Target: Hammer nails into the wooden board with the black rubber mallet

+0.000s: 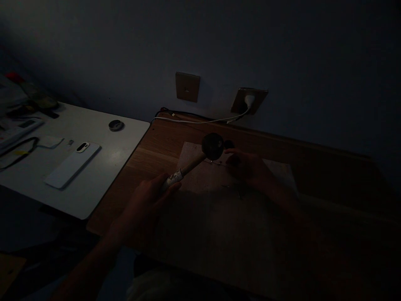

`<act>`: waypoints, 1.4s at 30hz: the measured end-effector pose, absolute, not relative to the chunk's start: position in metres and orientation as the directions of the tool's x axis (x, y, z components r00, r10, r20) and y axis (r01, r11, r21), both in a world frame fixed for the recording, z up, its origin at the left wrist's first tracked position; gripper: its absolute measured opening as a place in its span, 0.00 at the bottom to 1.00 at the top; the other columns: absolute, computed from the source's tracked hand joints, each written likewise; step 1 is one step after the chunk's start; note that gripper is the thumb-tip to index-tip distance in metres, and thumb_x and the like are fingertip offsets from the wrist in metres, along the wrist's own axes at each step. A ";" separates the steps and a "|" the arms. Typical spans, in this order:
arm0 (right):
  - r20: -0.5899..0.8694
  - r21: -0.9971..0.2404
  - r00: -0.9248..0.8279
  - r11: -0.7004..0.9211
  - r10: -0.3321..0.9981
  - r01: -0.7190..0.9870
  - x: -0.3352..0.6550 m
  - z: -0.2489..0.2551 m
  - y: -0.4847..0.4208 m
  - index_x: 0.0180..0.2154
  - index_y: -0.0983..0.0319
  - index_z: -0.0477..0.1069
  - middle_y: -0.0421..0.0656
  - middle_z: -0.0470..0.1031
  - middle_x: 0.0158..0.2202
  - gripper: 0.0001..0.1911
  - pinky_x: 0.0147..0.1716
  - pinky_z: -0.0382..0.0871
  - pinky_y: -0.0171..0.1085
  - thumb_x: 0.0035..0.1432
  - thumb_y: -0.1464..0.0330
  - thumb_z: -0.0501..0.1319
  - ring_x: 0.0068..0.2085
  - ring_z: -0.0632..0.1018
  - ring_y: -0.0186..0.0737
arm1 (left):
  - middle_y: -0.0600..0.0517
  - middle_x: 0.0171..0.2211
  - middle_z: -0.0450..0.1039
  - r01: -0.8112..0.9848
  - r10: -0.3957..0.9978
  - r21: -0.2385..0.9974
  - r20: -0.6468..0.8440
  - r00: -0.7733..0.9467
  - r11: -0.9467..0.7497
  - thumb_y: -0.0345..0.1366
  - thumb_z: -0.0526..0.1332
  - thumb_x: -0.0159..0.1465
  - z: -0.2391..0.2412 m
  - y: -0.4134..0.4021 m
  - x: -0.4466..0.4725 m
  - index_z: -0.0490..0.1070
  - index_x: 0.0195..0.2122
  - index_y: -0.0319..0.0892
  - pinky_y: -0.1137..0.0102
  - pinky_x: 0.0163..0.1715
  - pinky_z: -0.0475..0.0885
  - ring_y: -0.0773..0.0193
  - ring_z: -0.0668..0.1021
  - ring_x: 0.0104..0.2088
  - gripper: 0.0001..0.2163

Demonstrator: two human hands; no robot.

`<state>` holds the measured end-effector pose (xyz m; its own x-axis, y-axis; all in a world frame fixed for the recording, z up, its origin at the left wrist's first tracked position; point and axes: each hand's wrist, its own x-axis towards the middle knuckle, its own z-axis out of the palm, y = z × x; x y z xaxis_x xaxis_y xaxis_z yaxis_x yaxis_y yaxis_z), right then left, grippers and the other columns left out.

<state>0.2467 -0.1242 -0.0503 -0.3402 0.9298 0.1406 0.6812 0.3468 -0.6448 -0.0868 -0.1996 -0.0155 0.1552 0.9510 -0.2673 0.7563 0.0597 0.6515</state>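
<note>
In the dim light my left hand (153,192) is closed around the worn, white-wrapped grip of a mallet (193,164). Its wooden handle slants up to the right, ending in a round dark head (212,146) above a pale sheet (200,209). Just right of that head is my right hand (247,167), its fingers loosely bent and apart; I see nothing held in them, though shadow hides part of the palm. A small dark thing (229,144) lies behind its fingertips. Several small metal pieces (239,195), perhaps screws, are scattered on the sheet.
The wooden table (147,156) meets a wall with two socket plates (187,87), one holding a plug (249,100). A white cable (200,122) runs along the back edge. On the white table (103,167) at left are a phone (72,166), a round lid (115,125) and clutter.
</note>
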 end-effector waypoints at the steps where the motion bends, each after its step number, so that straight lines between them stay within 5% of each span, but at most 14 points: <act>1: 0.141 -0.645 -0.331 0.340 0.933 0.685 0.247 -0.051 -0.125 0.55 0.56 0.78 0.45 0.86 0.39 0.23 0.41 0.80 0.44 0.58 0.72 0.66 0.38 0.86 0.47 | 0.51 0.27 0.77 0.755 0.951 0.653 -0.267 0.157 0.059 0.58 0.56 0.68 -0.016 -0.200 -0.087 0.76 0.40 0.44 0.70 0.26 0.60 0.59 0.78 0.28 0.22; 10: 0.163 -0.618 -0.294 0.330 0.942 0.713 0.248 -0.056 -0.132 0.58 0.56 0.77 0.48 0.87 0.43 0.22 0.46 0.80 0.49 0.63 0.69 0.64 0.42 0.87 0.51 | 0.48 0.33 0.80 0.705 0.940 0.705 -0.288 0.184 0.078 0.57 0.55 0.70 -0.019 -0.205 -0.088 0.76 0.40 0.44 0.69 0.28 0.64 0.56 0.81 0.32 0.22; 17: 0.202 -0.581 -0.281 0.346 0.938 0.737 0.250 -0.068 -0.133 0.59 0.57 0.76 0.47 0.86 0.43 0.21 0.49 0.78 0.50 0.65 0.67 0.64 0.44 0.86 0.51 | 0.51 0.26 0.77 0.731 0.943 0.681 -0.274 0.190 0.050 0.60 0.56 0.68 -0.031 -0.201 -0.092 0.76 0.38 0.44 0.70 0.25 0.61 0.59 0.78 0.26 0.23; 37: 0.157 -0.596 -0.202 0.256 0.967 0.761 0.238 -0.064 -0.136 0.46 0.57 0.79 0.48 0.84 0.41 0.08 0.39 0.74 0.43 0.67 0.68 0.65 0.40 0.83 0.50 | 0.52 0.25 0.73 0.789 0.940 0.615 -0.258 0.222 -0.017 0.60 0.54 0.68 -0.022 -0.195 -0.065 0.72 0.35 0.45 0.70 0.25 0.58 0.60 0.76 0.26 0.23; 42: 0.145 -0.576 -0.208 0.253 0.967 0.777 0.236 -0.062 -0.134 0.52 0.60 0.79 0.49 0.85 0.42 0.13 0.41 0.72 0.41 0.67 0.72 0.62 0.41 0.83 0.49 | 0.52 0.26 0.74 0.810 0.943 0.587 -0.281 0.179 0.022 0.59 0.55 0.68 -0.023 -0.196 -0.066 0.73 0.36 0.45 0.70 0.25 0.59 0.60 0.77 0.26 0.22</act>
<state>0.2363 -0.1345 -0.0620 -0.2077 0.9673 0.1453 0.7774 0.2535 -0.5757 -0.0658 -0.1960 -0.0226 0.1787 0.9428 -0.2812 0.8095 0.0215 0.5867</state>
